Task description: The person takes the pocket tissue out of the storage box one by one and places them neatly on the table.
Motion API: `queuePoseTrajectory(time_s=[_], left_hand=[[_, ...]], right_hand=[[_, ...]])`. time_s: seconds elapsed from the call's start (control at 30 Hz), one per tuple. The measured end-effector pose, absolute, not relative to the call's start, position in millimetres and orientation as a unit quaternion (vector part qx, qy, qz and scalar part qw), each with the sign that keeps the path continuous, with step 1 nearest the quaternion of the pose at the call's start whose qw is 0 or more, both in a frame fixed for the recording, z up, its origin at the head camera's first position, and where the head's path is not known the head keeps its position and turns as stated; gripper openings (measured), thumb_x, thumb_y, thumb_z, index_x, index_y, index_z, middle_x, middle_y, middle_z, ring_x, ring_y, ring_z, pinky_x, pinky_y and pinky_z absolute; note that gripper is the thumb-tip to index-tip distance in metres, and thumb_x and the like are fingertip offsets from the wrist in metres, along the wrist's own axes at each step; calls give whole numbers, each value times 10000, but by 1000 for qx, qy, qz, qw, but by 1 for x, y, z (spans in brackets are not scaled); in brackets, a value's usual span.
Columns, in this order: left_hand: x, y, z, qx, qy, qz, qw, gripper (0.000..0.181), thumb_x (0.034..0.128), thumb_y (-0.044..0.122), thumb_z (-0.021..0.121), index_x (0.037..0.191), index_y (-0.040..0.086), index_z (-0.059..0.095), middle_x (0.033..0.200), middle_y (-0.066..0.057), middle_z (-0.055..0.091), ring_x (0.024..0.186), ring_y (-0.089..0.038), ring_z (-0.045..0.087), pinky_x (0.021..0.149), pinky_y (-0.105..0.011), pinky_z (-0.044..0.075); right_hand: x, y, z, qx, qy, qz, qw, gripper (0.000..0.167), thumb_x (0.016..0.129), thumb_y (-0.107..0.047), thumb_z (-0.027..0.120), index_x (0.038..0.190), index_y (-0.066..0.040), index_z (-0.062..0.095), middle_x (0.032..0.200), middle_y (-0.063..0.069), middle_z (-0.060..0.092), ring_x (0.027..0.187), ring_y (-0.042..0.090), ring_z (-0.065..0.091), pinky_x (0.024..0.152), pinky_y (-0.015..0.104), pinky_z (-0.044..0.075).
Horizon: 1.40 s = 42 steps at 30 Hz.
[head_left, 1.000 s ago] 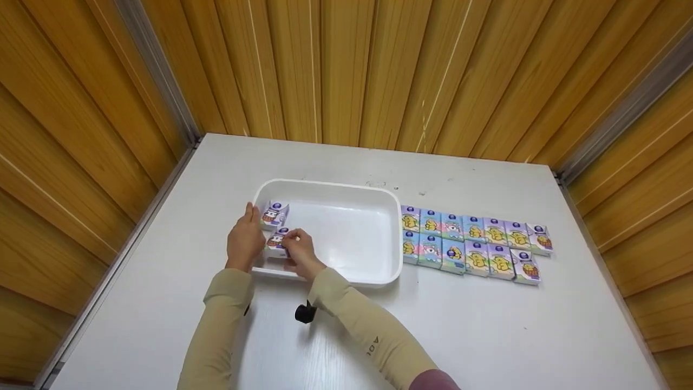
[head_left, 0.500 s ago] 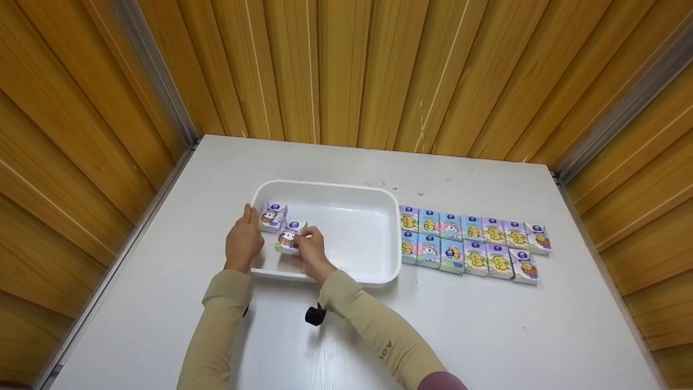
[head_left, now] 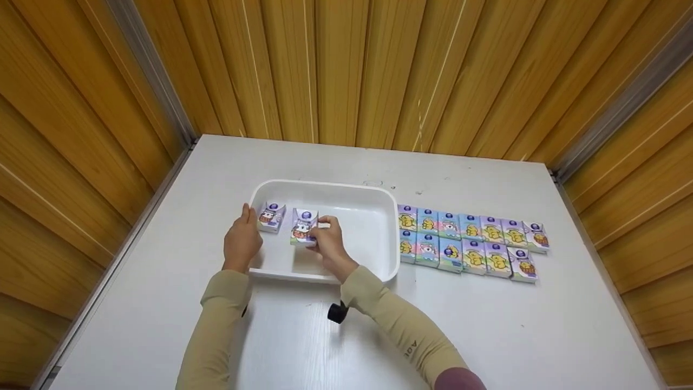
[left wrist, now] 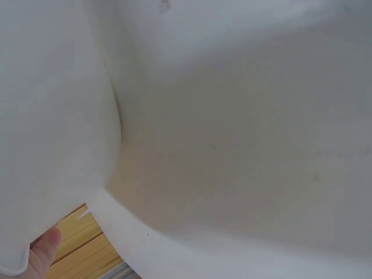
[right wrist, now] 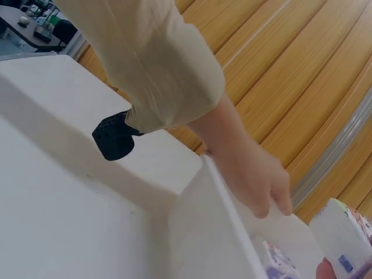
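Observation:
A white plastic bin (head_left: pixel 352 238) stands on the table. My left hand (head_left: pixel 242 244) holds it by its left wall; in the left wrist view one fingertip (left wrist: pixel 46 247) shows beyond the wall. Just above the bin floor, my right hand (head_left: pixel 329 241) pinches a small tissue pack (head_left: pixel 303 226) by its right side. This pack has a purple-and-white cartoon print, and its underside shows white in the right wrist view. A second tissue pack (head_left: pixel 270 218) with a similar print lies inside the bin against the left wall.
Right of the bin, several tissue packs lie in two rows, a back row (head_left: pixel 471 226) and a front row (head_left: pixel 474 257), close against the bin's wall. Wooden panels (head_left: pixel 335 70) enclose the white table (head_left: pixel 471 330). A black wrist camera (head_left: pixel 337 312) hangs below the right sleeve.
My right hand has moved the pinched tissue pack right and away from me, off the left wall and apart from the other pack. My left hand stays at the bin's left wall.

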State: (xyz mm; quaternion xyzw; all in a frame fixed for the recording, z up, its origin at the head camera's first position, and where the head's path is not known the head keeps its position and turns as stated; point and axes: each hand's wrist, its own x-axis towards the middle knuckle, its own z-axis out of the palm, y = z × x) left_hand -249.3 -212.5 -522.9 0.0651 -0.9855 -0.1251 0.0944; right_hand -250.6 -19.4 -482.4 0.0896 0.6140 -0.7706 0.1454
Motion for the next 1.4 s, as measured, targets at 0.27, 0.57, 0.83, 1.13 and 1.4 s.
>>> queuePoseTrajectory(time_s=[0.27,0.57,0.83,1.13,1.4], left_hand=[[-249,-213,-523,74,-986,-127,75,545,835,45,489,1340,-49,306,1427,-194,259,1103,-395,475,879,-453,446],[-247,-213,-523,66,-987,-123,83,532,834,48,479,1332,-51,321,1420,-200,272,1102,-393,477,875,-447,451],[-247,-217,-521,63,-986,-112,103,520,828,41,480,1319,-58,342,1406,-210,296,1052,-392,506,833,-447,470],[-249,-215,-523,58,-985,-117,116,508,818,24,474,1306,-64,364,1393,-219,315,1002,-396,528,791,-457,482],[-248,-213,-524,54,-984,-120,117,508,812,28,478,1302,-58,375,1390,-213,326,1029,-393,519,810,-458,477]], right_hand=[[-256,16,-473,54,624,-767,139,385,757,66,449,1125,-36,394,816,52,523,600,110,565,530,206,480],[-262,66,-470,32,622,-775,104,367,795,95,464,1139,-27,429,863,69,539,709,134,592,613,238,525],[-268,113,-460,58,614,-782,87,356,834,57,475,1173,-52,453,954,68,527,781,146,589,681,271,524],[-276,167,-455,83,606,-789,53,396,894,-17,428,1287,-55,401,972,22,478,783,92,555,690,232,506],[-280,227,-457,131,632,-764,17,435,925,-80,401,1356,-86,346,1023,-22,459,858,66,527,764,197,490]])
